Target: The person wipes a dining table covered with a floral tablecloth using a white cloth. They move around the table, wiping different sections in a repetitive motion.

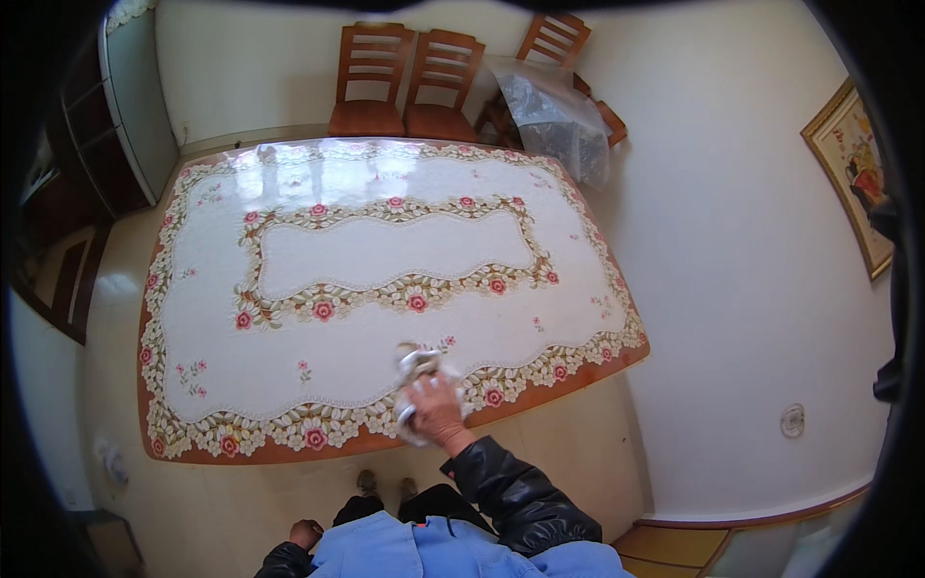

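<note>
My right hand point(436, 410) presses a crumpled whitish cloth point(418, 361) onto the near side of the dining table. Bunched fabric shows on both sides of the fingers, and motion blurs it a little. Beneath lies a white tablecloth point(390, 253) with pink roses and a scalloped, leafy border, under a glossy clear surface that reflects light at the far end. Around it runs the brown wooden table edge point(549, 401). Low beside my body, my left hand point(306, 535) hangs away from the table with its fingers curled; its palm is hidden.
Two wooden chairs point(372, 79) point(444, 83) stand against the far wall. Clear plastic sheeting point(560, 115) drapes over another chair point(555, 37) at the far right corner. A tall cabinet point(130, 108) stands at left. On the right wall hangs a framed picture point(853, 177).
</note>
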`<control>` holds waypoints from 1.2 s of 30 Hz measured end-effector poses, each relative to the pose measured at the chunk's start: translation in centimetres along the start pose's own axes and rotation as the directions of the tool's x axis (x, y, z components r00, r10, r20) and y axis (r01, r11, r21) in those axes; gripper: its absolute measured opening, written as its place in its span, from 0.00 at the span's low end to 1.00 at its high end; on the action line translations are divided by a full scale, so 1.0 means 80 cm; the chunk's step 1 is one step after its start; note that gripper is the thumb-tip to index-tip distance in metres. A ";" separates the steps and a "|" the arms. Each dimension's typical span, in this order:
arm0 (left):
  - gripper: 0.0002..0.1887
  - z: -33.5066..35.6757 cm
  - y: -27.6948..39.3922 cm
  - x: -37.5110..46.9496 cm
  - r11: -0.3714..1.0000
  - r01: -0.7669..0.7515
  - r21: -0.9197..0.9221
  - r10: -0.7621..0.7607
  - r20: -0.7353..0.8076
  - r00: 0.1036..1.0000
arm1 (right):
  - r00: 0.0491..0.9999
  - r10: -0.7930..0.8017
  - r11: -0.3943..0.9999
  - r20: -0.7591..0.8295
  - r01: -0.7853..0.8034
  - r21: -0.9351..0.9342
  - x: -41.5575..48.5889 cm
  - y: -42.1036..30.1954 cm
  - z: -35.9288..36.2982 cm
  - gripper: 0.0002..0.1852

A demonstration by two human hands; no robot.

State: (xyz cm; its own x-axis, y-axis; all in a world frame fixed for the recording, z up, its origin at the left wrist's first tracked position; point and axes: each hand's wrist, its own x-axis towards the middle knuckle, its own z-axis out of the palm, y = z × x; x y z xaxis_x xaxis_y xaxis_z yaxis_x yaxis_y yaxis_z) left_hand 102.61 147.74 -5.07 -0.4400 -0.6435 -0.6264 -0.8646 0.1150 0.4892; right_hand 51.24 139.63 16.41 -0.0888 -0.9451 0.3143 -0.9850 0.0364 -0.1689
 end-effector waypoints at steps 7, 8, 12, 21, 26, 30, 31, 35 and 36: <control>0.09 -0.016 0.051 0.044 0.997 -0.072 0.015 0.072 0.017 0.997 | 0.988 0.115 0.989 -0.099 -0.123 -0.083 0.030 0.195 -0.007 0.18; 0.09 -0.013 0.060 0.043 0.998 -0.057 0.020 0.057 0.004 0.998 | 0.966 0.204 0.967 -0.157 -0.224 -0.121 0.042 0.241 -0.011 0.15; 0.10 0.009 0.090 0.015 0.999 0.020 -0.032 -0.021 -0.045 0.999 | 0.912 0.401 0.894 -0.089 -0.411 -0.179 0.086 0.285 -0.006 0.09; 0.13 0.075 0.208 0.015 0.997 0.068 -0.024 -0.069 -0.069 0.995 | 0.994 -0.023 1.000 -0.103 0.025 0.018 0.063 0.289 0.001 0.19; 0.11 0.099 0.252 -0.015 0.975 0.184 -0.124 -0.198 -0.104 0.975 | 0.948 0.254 0.946 -0.191 -0.285 -0.156 0.074 0.450 -0.033 0.16; 0.11 0.116 0.281 -0.027 0.969 0.226 -0.099 -0.235 -0.086 0.968 | 0.984 0.145 0.980 -0.101 -0.157 -0.120 0.022 0.366 -0.047 0.15; 0.11 0.120 0.290 -0.027 0.957 0.282 -0.069 -0.286 -0.049 0.957 | 0.995 0.099 0.995 -0.015 -0.099 0.007 0.005 0.336 -0.050 0.15; 0.10 0.110 0.320 -0.001 0.974 0.209 -0.085 -0.217 -0.093 0.972 | 0.997 -0.038 0.987 -0.066 0.048 0.155 -0.065 0.312 -0.084 0.20; 0.10 0.109 0.326 0.005 0.980 0.175 -0.093 -0.184 -0.100 0.978 | 0.995 0.001 0.997 -0.104 0.008 0.082 -0.075 0.338 -0.094 0.20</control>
State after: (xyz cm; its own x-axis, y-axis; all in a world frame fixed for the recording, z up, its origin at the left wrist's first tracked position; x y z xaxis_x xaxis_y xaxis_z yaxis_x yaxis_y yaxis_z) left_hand 77.75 157.06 2.13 -0.2467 -0.7259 -0.6420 -0.9019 -0.0703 0.4261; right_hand 24.02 148.76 16.98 -0.1047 -0.9061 0.4099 -0.9700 0.0022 -0.2429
